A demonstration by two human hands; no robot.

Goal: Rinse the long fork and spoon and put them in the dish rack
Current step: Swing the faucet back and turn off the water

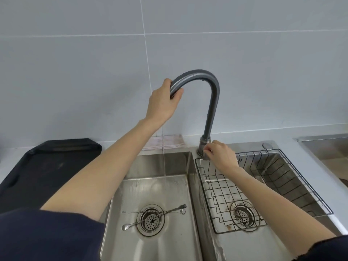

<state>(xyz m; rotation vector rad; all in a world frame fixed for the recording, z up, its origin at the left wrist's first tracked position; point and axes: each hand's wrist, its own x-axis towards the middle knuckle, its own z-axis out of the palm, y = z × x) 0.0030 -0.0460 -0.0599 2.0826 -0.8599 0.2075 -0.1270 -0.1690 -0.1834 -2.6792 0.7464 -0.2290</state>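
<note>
A long thin fork (170, 210) and a long thin spoon (131, 224) lie crossed over the drain on the floor of the left sink basin (131, 245). A wire dish rack (263, 187) sits in the right basin. My left hand (162, 102) grips the spout end of the grey gooseneck faucet (212, 102). My right hand (220, 155) pinches the handle at the faucet's base. A thin stream of water (163, 157) falls into the left basin, behind the cutlery.
A black tray (45, 166) lies on the counter to the left of the sink. A folded cloth (169, 141) rests behind the left basin against the tiled wall. Another steel surface (327, 147) shows at the far right.
</note>
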